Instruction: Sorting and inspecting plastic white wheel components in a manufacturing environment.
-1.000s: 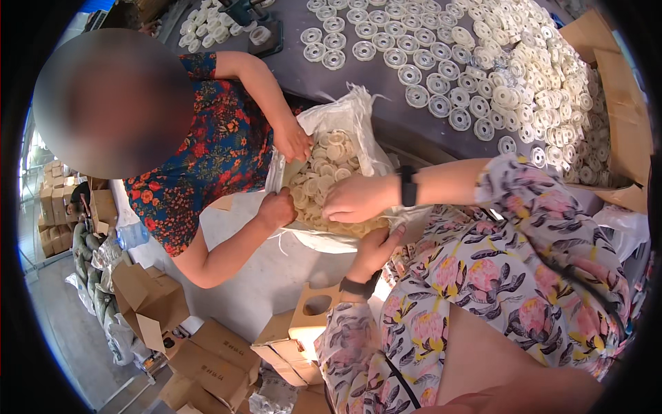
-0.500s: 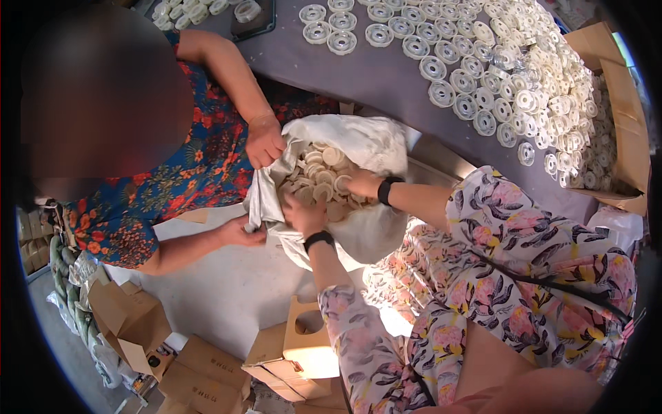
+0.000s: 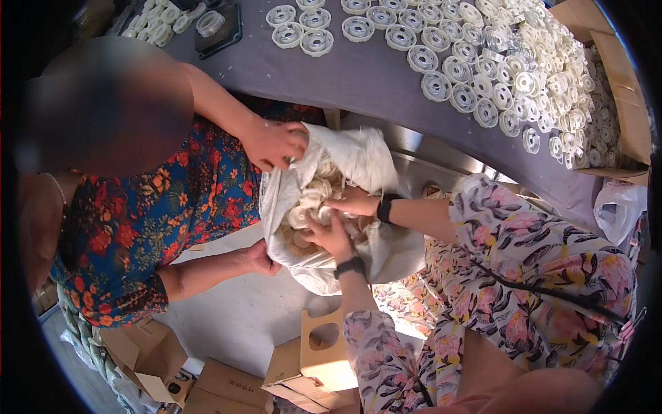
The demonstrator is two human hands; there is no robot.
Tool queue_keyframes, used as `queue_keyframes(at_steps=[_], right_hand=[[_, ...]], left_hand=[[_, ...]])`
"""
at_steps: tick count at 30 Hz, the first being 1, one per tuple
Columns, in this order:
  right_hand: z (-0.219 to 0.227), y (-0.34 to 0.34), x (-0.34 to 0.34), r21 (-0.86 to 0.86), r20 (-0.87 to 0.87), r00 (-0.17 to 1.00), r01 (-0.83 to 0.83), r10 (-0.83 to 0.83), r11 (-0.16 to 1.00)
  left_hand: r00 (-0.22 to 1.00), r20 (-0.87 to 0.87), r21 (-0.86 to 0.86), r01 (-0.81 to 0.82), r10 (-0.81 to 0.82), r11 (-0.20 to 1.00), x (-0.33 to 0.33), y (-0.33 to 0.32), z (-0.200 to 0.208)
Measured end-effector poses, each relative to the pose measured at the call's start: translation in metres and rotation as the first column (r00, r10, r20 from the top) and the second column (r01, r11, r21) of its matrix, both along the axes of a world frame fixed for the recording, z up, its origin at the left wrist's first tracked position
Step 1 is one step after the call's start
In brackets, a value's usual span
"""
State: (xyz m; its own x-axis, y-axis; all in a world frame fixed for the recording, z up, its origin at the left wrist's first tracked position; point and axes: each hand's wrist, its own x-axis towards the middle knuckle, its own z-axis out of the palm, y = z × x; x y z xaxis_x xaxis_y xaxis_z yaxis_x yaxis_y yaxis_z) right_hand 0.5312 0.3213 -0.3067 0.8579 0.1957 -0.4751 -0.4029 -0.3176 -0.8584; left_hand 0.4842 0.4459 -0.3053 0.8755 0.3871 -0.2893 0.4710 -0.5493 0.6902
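A white cloth sack [image 3: 386, 248] full of round white plastic rings [image 3: 310, 200] hangs open below the table edge. My left hand [image 3: 329, 236] reaches into its mouth from below and rests on the rings. My right hand [image 3: 353, 201] lies on the rings just above it, fingers closed on some of them. Both wrists wear a dark band. A person in a flowered dress [image 3: 172, 200] holds the sack's rim with one hand [image 3: 274, 143] at the top and the other hand [image 3: 258, 259] at the lower left.
A grey table [image 3: 372, 76] carries many white plastic rings [image 3: 496, 76], spread out and heaped toward the right. A cardboard box [image 3: 620, 90] stands at the table's right end. Several cardboard boxes [image 3: 303, 366] lie on the floor below. A white bag [image 3: 617, 207] hangs at the right.
The sack has been drawn closer and more upright. My two hands have moved nearer together inside its mouth, and the other person's hands shifted along the rim.
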Motion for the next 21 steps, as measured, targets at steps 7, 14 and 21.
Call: queue_keyframes(at_steps=[7, 14, 21], right_hand=[[0.001, 0.034, 0.005, 0.062, 0.031, 0.981, 0.187, -0.189, 0.98], [0.069, 0.022, -0.007, 0.389, -0.258, 0.903, 0.423, -0.344, 0.819], [0.112, -0.001, -0.037, 0.183, -0.22, 0.913, 0.384, -0.343, 0.905]], left_hand=[[0.935, -0.189, -0.445, -0.353, 0.299, 0.823, 0.02, 0.012, 0.011], [0.985, -0.032, -0.191, -0.17, 0.167, 0.967, 0.0, 0.024, 0.013], [0.972, 0.161, -0.251, -0.127, 0.17, 0.96, 0.012, -0.029, 0.139]])
